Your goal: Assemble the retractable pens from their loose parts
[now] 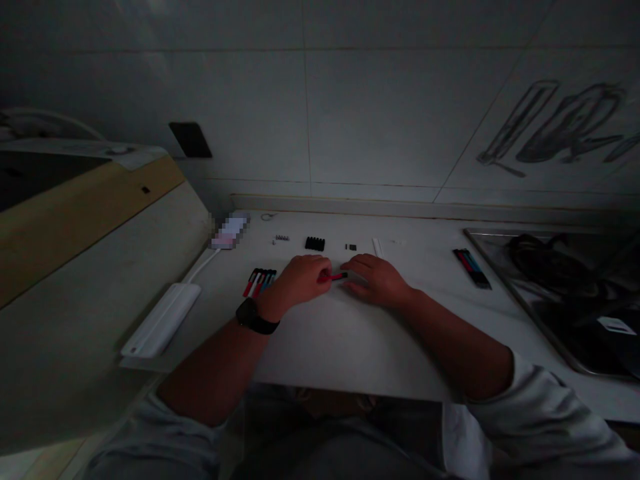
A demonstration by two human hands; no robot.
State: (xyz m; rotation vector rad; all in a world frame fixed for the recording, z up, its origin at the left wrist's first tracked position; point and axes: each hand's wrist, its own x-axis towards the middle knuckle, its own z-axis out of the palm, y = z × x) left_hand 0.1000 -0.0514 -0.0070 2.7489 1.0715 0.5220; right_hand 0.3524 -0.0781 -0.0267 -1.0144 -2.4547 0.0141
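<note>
My left hand (307,275), with a black watch on its wrist, is closed around a slim red pen-like piece (338,276) with a dark end. That end points toward my right hand (377,279), whose fingers are apart around the tip; whether they touch it I cannot tell. Beside my left hand lies a row of red, white and blue pen-like pieces (257,281) with black ends, partly hidden by the hand. Beyond the hands are a row of small black pieces (315,244), small metallic parts (282,238), small dark pieces (353,247) and a white strip (377,247).
A white power strip (163,320) and its cable lie on the left, beside a large pale box-like object (115,287). Several coloured pen-like pieces in a dark pack (471,269) lie right, near a metal-rimmed sink (520,307) with dark items. A tiled wall (370,120) stands behind.
</note>
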